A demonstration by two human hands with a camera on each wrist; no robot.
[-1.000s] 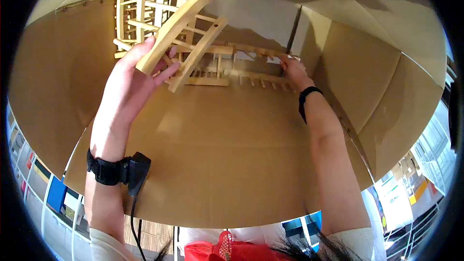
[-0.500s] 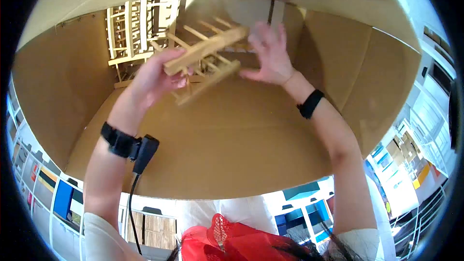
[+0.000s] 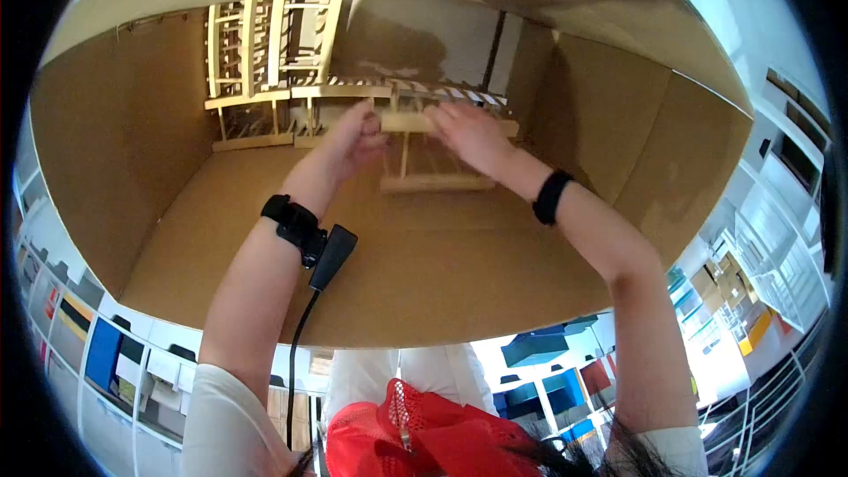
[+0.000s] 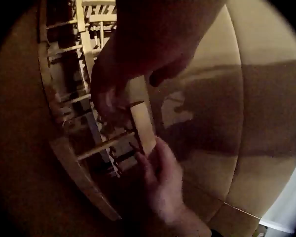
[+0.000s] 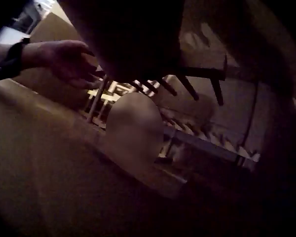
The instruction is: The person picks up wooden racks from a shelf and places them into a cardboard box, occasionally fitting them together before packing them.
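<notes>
In the head view a wooden rack [image 3: 437, 183], two rails joined by thin dowels, is held level above the box floor, slightly blurred. My right hand [image 3: 477, 137] lies over its upper rail. The left wrist view shows the right hand's thumb and fingers [image 4: 163, 170] gripping that rail [image 4: 143, 126]. My left hand [image 3: 349, 141] is at the rack's left end, fingertips close to the rail's tip. From the right wrist view, the left hand [image 5: 71, 61] appears with fingers loosely spread beside the dowels. Much of the rack's middle is hidden behind the right hand.
A large cardboard box [image 3: 177, 247] surrounds both hands. More wooden racks [image 3: 249, 44] stand stacked at its back left, and others [image 3: 252, 99] line the back wall. Shelving [image 3: 106, 362] is outside the box. A cable [image 3: 296, 344] hangs from the left wrist camera.
The rack has come down from a slanted hold in my left hand to level. My right hand has left the back right racks and now grips it; the left hand has moved right, to its end.
</notes>
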